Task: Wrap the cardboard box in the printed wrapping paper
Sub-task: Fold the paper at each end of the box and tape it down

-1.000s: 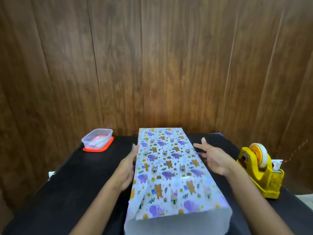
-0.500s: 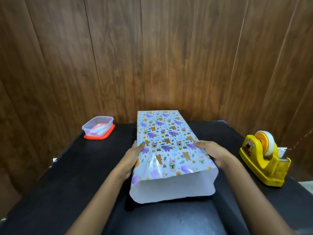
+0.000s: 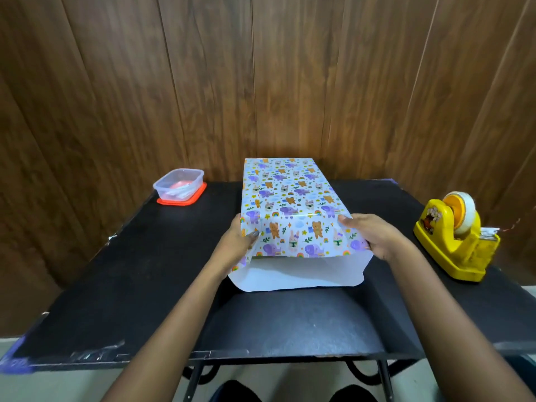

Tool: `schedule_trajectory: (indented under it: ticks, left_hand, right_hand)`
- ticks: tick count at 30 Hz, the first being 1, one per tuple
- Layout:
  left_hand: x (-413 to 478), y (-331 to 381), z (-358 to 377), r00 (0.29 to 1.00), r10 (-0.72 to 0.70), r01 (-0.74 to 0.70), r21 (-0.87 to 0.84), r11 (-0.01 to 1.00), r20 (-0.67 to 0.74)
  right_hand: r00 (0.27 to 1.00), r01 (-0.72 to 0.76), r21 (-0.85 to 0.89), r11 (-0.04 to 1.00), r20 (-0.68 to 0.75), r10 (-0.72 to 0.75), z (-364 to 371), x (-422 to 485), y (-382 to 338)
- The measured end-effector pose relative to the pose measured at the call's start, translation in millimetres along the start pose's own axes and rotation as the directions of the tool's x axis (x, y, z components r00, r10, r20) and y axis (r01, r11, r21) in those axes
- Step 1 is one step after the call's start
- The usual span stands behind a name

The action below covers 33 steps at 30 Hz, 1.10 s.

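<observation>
I see the printed wrapping paper point(image 3: 290, 198) formed into a long rectangular block on the black matte surface point(image 3: 130, 271), to the left of the yellow tape dispenser point(image 3: 452, 245) and well apart from it. The cardboard box is hidden under the paper, so I cannot see it. The paper is glossy, with small cartoon animals in purple and orange on a pale ground. Its underside is plain white.

The long axis of the block runs away from me toward the wooden wall point(image 3: 261, 82). The near end is open toward me, and there a white flap with rounded corners lies flat on the surface.

My left hand point(image 3: 237, 242) grips the near corner of the paper on the side far from the dispenser, with the thumb on top. My right hand point(image 3: 374, 236) grips the near corner on the dispenser side, also with the thumb on top and the fingers curled round the edge.

Far to the left of the dispenser, beyond the block, a clear plastic container point(image 3: 178, 185) stands on an orange lid point(image 3: 200, 192).
</observation>
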<state>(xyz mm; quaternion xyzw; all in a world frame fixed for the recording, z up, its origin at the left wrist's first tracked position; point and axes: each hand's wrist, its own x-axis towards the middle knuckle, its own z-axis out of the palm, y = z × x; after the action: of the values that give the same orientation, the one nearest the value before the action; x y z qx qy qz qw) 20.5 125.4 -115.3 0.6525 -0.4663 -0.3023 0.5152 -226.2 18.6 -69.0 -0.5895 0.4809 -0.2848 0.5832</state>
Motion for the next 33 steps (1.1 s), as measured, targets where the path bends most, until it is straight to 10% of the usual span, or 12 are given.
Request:
schedule_trajectory:
  ticks: [8,12,21,25,28,33]
  left_hand:
    - [-24,17,2,0.991,0.067,-0.063,0.041,0.997,-0.117]
    - [-12,38,-5,0.969,0.24,-0.209,0.327,0.922,-0.055]
    - [9,67,13,0.956,-0.115,-0.168,0.823,0.542,0.271]
    - [25,84,6,0.978,-0.051,-0.105,0.682,0.724,0.204]
    - [46,73,-12,0.974,-0.203,0.175,0.236,0.956,0.101]
    - [46,53,-24,0.91,-0.37,0.4,-0.154,0.904,0.189]
  right_hand:
    - [0.964,0.177,-0.15,0.973,-0.172,-0.202,-4,-9,0]
    - [0.972,0.194,-0.198,0.961,-0.093,-0.215,-11,-12,-1]
    - [0.977,0.145,-0.031,0.989,-0.155,-0.148,-11,-4,1]
    - [0.952,0.056,0.14,0.988,-0.306,-0.011,-23,2,27]
    - [0.989,-0.074,0.27,0.96,-0.104,0.105,-20,9,43]
    - [0.989,-0.137,0.466,0.874,0.111,0.096,-6,25,24]
